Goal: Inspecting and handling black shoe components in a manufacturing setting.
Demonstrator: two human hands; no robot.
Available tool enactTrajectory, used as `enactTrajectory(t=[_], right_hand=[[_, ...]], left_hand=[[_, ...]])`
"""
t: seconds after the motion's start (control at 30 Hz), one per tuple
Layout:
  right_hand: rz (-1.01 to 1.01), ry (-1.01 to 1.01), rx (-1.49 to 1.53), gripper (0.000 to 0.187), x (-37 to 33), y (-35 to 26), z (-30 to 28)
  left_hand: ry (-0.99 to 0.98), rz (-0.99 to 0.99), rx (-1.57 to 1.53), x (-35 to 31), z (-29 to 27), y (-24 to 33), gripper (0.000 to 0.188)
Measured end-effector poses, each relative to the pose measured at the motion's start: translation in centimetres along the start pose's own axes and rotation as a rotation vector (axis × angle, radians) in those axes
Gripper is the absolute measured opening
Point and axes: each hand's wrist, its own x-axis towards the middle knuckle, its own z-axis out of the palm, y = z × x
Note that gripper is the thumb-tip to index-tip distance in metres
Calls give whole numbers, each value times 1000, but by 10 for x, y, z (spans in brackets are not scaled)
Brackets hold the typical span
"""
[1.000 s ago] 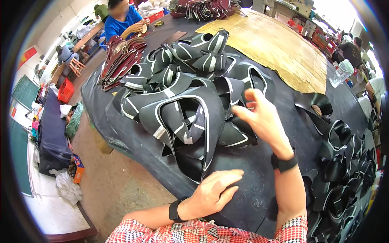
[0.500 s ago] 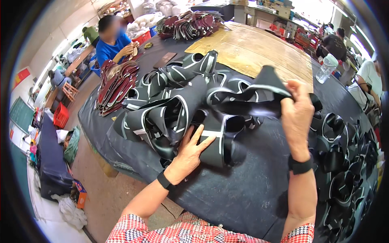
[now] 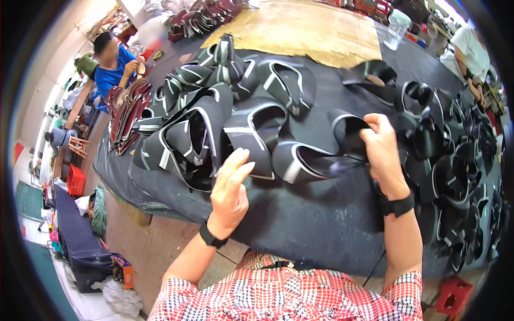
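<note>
My right hand is closed, its thumb and fingers pinching the end of a black shoe-upper piece edged with pale grey strips. The piece curves leftward from the fingers, low over the near part of the dark-covered table, and part of it is blurred. My left hand is raised with its fingers partly spread and nothing visible in them. Just beyond it stands a looped black upper piece. To its left rises a heap of similar pieces, tangled and overlapping.
More black uppers cover the table's right side. Brown cardboard lies at the far side, with a clear plastic container beside it. A co-worker in blue handles something near stacked maroon pieces. A red stool stands lower right.
My left hand has lifted off the pieces it was touching. My right hand has brought a black upper piece lower and nearer to me. The whole view has shifted.
</note>
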Motion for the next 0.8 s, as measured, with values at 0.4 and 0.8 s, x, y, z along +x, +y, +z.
enactTrajectory(t=[0.4,0.8], right_hand=[[448,-460,212,37,-102,-3,-25],[-602,-744,31,55,-98,-54,-56]], left_hand=[[-350,-246,116,-38,64,88,64],[-494,-665,-922,33,25,111,46]])
